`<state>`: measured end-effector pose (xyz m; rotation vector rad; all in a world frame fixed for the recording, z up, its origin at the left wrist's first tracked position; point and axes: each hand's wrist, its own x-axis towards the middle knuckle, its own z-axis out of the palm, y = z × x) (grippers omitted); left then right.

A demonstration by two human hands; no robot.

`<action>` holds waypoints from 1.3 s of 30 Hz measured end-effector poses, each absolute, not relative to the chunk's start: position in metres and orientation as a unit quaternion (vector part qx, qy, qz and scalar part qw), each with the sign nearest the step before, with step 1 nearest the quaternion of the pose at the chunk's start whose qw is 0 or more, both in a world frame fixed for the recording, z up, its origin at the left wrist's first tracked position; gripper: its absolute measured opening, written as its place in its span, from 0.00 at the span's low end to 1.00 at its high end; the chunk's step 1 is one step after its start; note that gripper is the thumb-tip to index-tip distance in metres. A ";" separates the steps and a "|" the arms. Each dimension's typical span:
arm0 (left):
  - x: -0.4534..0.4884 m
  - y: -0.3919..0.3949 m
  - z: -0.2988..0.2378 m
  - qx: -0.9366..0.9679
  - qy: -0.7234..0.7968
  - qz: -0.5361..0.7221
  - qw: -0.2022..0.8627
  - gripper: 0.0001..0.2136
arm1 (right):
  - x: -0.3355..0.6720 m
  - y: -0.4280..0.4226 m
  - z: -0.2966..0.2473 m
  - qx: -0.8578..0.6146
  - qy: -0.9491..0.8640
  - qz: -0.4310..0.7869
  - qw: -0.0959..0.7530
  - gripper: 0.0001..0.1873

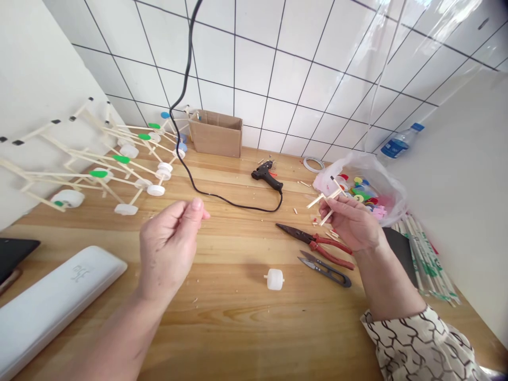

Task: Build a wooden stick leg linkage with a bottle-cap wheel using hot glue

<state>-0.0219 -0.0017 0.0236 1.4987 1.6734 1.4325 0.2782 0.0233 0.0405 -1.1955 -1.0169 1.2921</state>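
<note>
My right hand (351, 222) is closed on a small piece made of crossed wooden sticks (327, 200), held above the wooden table (238, 317) near a clear bag. My left hand (170, 243) hovers over the table's middle with its fingers curled together; I see nothing in it. A small white wheel (274, 279) lies on the table between my hands. Red-handled pliers (317, 243) and small black snips (325, 270) lie just below my right hand. A black glue gun (268, 175) with its cord (222, 198) rests further back.
A stick frame with white wheels and green caps (119, 164) stands at the back left. A cardboard box (216, 133) sits against the tiled wall. A clear bag of coloured parts (363, 188), a water bottle (399, 142), wrapped sticks (426, 264) and a white case (51, 301) surround the work area.
</note>
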 end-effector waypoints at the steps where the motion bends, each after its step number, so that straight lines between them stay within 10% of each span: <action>1: -0.021 -0.001 0.025 0.562 0.616 0.510 0.212 0.12 | 0.276 0.023 0.038 -0.501 -0.427 0.544 0.520 0.08; 14: -0.016 0.009 -0.005 0.769 0.579 0.268 0.031 0.12 | 0.234 0.005 0.020 -0.513 -0.449 0.592 0.429 0.11; 21: -0.007 0.003 -0.001 0.770 0.516 0.374 0.040 0.13 | 0.222 0.000 0.017 -0.510 -0.479 0.590 0.403 0.11; 39: 0.015 -0.020 0.015 0.651 0.518 0.365 0.418 0.05 | 0.196 -0.016 0.015 -0.458 -0.501 0.620 0.394 0.09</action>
